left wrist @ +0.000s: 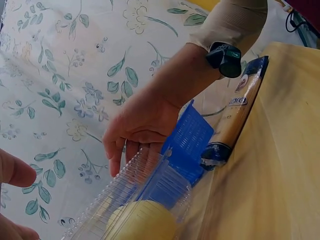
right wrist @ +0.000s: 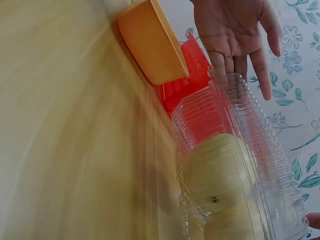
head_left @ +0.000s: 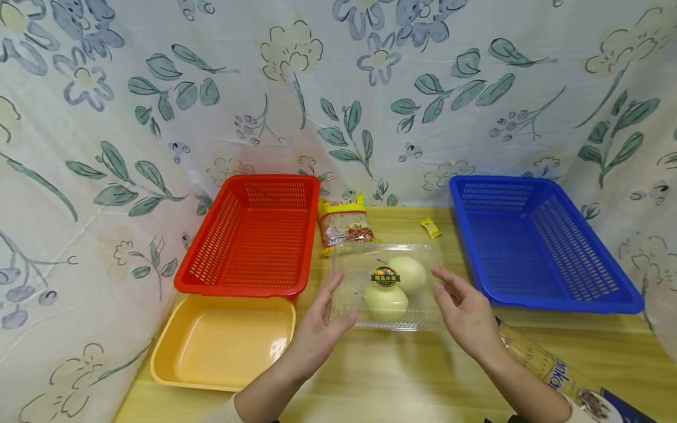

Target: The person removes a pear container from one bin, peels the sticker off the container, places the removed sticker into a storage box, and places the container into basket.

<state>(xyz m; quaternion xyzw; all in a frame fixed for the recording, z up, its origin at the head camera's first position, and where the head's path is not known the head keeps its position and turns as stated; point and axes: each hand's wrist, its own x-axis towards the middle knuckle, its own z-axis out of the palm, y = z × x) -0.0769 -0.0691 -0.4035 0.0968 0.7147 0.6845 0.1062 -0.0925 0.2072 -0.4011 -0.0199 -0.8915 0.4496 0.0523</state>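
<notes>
A clear plastic clamshell box [head_left: 349,294] with a dark label on its lid holds two pale yellow-green round fruits [head_left: 406,275]. It is closed, in the middle of the wooden table. At its left end is my left hand [head_left: 316,335], thumb and fingers spread apart. My right hand [head_left: 469,314] is by the opposite end, its fingers loosely bent. In the right wrist view the left palm [right wrist: 227,30] faces the box with fingers extended. Whether fingertips touch the plastic, I cannot tell.
Left stand a red basket [head_left: 312,247] and a yellow basin [head_left: 224,385]; a blue basket [head_left: 471,252] is right. Behind the box lie a bag of dry food [head_left: 346,223] and a small yellow packet [head_left: 431,227]. A pasta package [head_left: 545,364] lies beneath the right forearm.
</notes>
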